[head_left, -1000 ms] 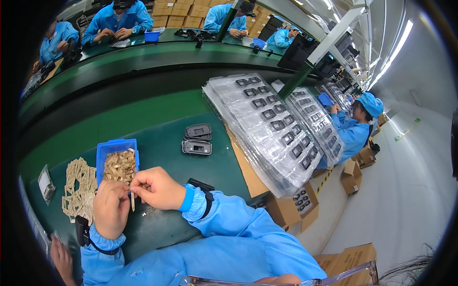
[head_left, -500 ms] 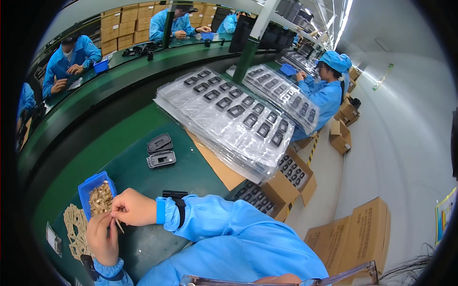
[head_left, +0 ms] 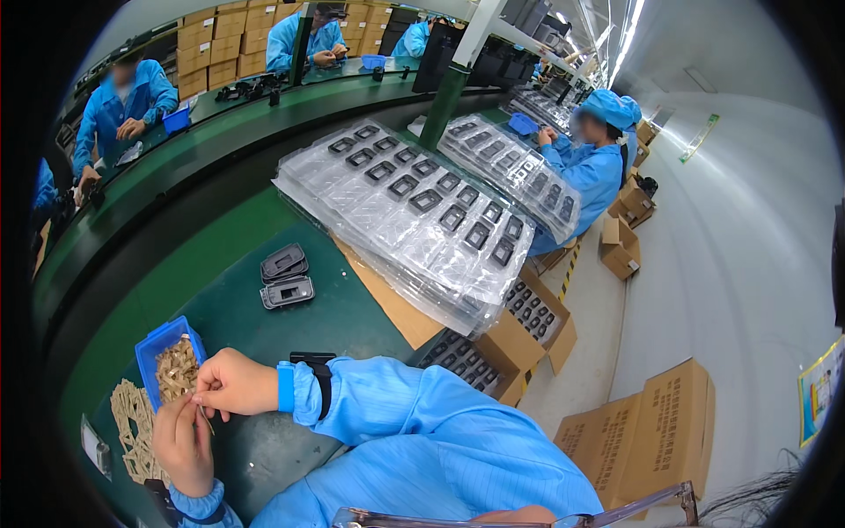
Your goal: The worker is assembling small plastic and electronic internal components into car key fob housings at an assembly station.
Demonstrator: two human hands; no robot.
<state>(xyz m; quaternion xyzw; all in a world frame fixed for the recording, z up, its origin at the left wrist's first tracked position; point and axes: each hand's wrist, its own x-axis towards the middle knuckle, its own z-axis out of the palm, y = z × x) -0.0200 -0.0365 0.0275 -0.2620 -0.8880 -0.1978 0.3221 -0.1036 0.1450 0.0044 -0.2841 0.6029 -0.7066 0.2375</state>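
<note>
Thin strip [head_left: 208, 422] partly hidden by fingers [head_left: 180, 419]

This is a factory assembly hall, evidenced by a green worktop [head_left: 352, 308] bearing a blue bin [head_left: 154, 339] of small tan pieces [head_left: 179, 368] and clear plastic trays [head_left: 352, 180] set with rows of matching black frames [head_left: 426, 201]. Further evidence comprises co-workers [head_left: 585, 172] in blue workwear at long benches, stacked cartons [head_left: 242, 40], an open box [head_left: 506, 352] of like parts, strip lights [head_left: 630, 44] and yellow-and-black floor tape [head_left: 570, 273].
</note>
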